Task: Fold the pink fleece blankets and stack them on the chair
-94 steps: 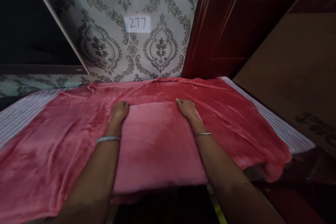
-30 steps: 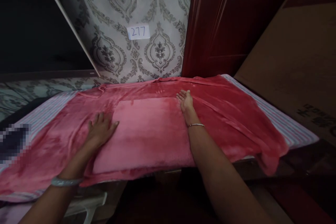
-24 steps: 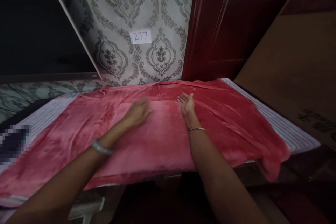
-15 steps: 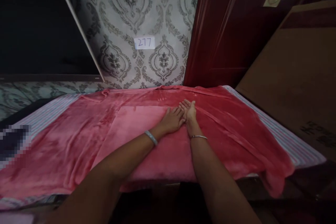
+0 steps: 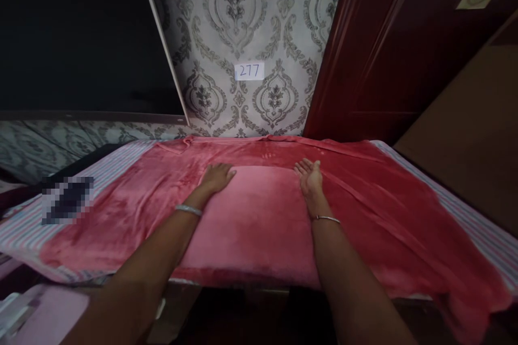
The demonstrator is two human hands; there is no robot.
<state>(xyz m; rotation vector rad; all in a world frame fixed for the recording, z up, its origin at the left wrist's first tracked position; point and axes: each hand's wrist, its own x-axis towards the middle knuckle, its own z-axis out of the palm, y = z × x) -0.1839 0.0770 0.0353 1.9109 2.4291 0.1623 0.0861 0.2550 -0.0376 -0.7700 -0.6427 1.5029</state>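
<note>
A pink-red plush blanket (image 5: 259, 215) lies spread over a table, with a smooth lighter rectangular section in the middle. Palm down, my left hand (image 5: 217, 178) rests on the far left corner of that lighter section, fingers stretched out. A pale bracelet circles the left wrist. My right hand (image 5: 311, 175) lies at the far right corner of the section, palm turned partly up and fingers apart. Around the right wrist is a thin silver bangle. Neither hand grips the fabric.
A striped cloth (image 5: 477, 221) shows beneath the blanket at both sides. A large dark screen (image 5: 81, 38) stands at the back left. At the right, a cardboard box (image 5: 469, 135) leans before a dark red door (image 5: 376, 54). A paper marked 277 (image 5: 249, 70) is on the wall.
My left hand has moved left across the lighter section, away from my right hand, which stays at its right edge. The view has shifted slightly left.
</note>
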